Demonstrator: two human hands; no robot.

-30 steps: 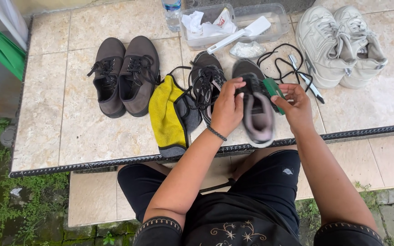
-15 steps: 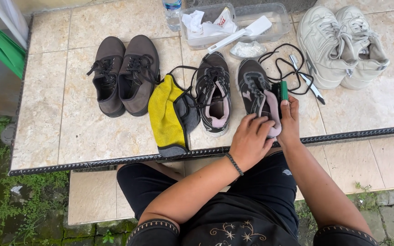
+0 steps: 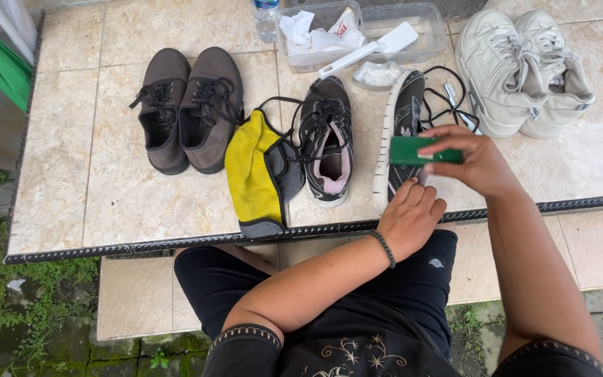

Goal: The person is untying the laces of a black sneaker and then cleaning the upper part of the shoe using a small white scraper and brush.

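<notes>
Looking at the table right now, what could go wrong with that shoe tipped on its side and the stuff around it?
The black shoe lies on its side near the table's front edge, steadied by the left hand; it might slip off. Its loose black lace trails toward the white sneakers and could snag. The right hand holds the green brush in a fingertip grip, so it may drop.

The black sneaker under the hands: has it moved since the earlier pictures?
Yes. The black sneaker has been tipped onto its side, white sole edge facing the upright black sneaker with pink lining, which stayed flat on the tiled table.
</notes>
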